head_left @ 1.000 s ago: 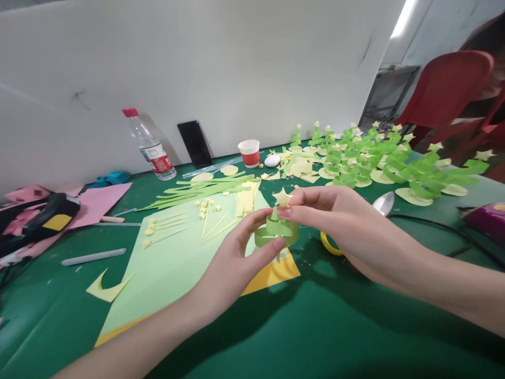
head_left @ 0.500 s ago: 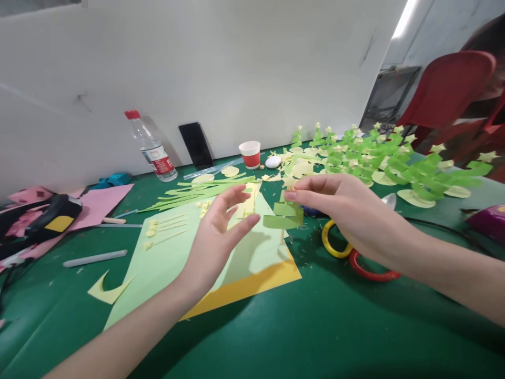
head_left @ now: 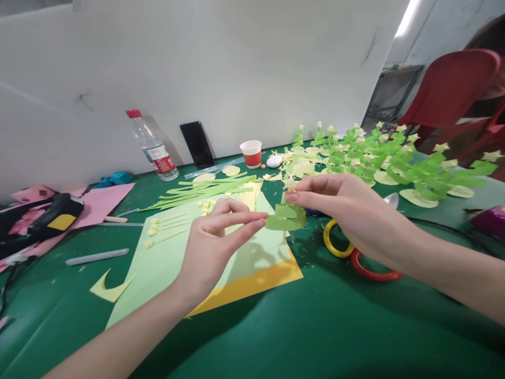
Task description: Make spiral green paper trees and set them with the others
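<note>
Between thumb and fingers, my right hand (head_left: 347,216) pinches the top of a small paper tree (head_left: 287,217), just below its pale yellow star (head_left: 290,183). The tree is a green paper strip folded in zigzags on a thin stick. My left hand (head_left: 221,239) is closed in a pinch at the left end of the tree's lower green fold. Below them lie a light green sheet (head_left: 169,268) and an orange sheet (head_left: 252,287). Several star-topped sticks (head_left: 168,229) rest on the green sheet, left of my left hand.
Scissors with yellow and red handles (head_left: 374,267) lie under my right forearm. Many finished paper trees (head_left: 366,150) stand at the back right. Green strips (head_left: 197,192), a paper cup (head_left: 251,155), a phone (head_left: 197,145) and a bottle (head_left: 155,150) are at the back. A glue gun (head_left: 59,213) lies left.
My left hand has gone from open fingers to a pinch and has moved slightly right, onto the tree's green fold. My right hand keeps its grip near the top.
</note>
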A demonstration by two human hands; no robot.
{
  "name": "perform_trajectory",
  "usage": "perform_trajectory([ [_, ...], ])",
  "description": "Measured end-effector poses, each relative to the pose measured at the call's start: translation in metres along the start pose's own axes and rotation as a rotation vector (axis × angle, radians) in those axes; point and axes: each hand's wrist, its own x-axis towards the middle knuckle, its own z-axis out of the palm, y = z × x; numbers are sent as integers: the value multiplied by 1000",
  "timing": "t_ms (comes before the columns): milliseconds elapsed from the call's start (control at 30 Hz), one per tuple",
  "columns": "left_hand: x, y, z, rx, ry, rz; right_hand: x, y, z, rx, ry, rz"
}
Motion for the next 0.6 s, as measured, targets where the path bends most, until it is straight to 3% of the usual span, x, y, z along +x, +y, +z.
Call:
perform_trajectory([
  [300, -3, 4, 4, -54, -57, 22, -4, -1, 0, 11, -47, -20],
  [500, -5, 7, 4, -216, -154, 1, -6, -2, 2, -16, -69, -43],
  [600, -4, 11, 1, -130, -200, 40, -5, -1, 2, -14, -72, -52],
])
